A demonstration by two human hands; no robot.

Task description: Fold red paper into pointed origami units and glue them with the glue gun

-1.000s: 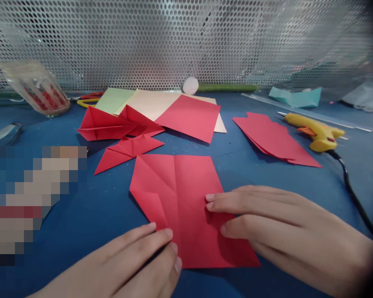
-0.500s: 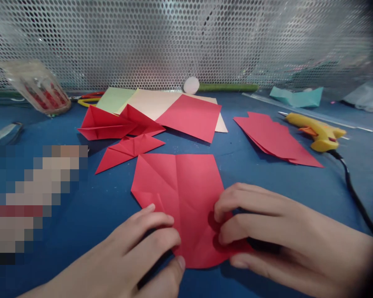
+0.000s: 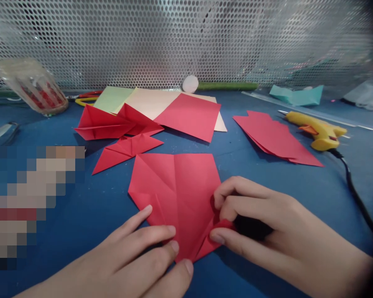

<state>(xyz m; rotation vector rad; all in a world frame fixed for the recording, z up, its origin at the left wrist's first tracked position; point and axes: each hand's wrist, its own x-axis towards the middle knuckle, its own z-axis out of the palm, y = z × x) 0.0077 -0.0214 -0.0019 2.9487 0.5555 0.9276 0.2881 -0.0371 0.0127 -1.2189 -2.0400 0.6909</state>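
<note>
Red sheet (image 3: 192, 182): on my bench (image 3: 90, 207); likely light, thin, easily creased.
My left grip (image 3: 127, 256): fingers spread, pressing its lower left.
My right grip (image 3: 279, 231): pinching its curled lower right corner.
Best hold: edges, gently.

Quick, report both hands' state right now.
Left hand: open, resting on the left part of the creased red paper.
Right hand: closed, pinching that paper's turned-up near right corner.
</note>
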